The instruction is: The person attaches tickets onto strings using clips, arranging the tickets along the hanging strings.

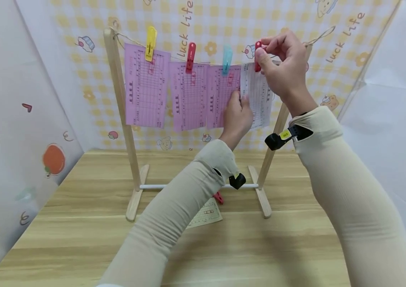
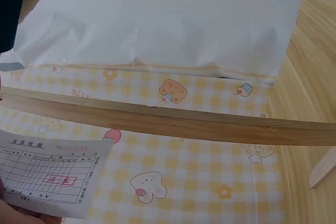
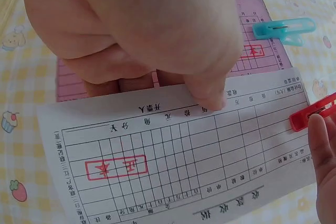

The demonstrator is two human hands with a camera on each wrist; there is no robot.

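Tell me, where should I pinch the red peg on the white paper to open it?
Probably pinch the red peg at its top end, above the string, coming from the front as the right hand does. Its jaws point down over the top edge of the white paper, so the upper end is the free part to squeeze.

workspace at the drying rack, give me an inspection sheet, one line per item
surface: wooden table, light grain.
job's things: white slip at the string of the wooden rack; red peg at its top edge.
clutter: three pink slips pegged up; loose slip on the table under the left arm.
grippers: left hand pinches the white slip's lower edge; right hand pinches the red peg.
cables: nothing seen.
surroundings: yellow checked backdrop, white side panels.
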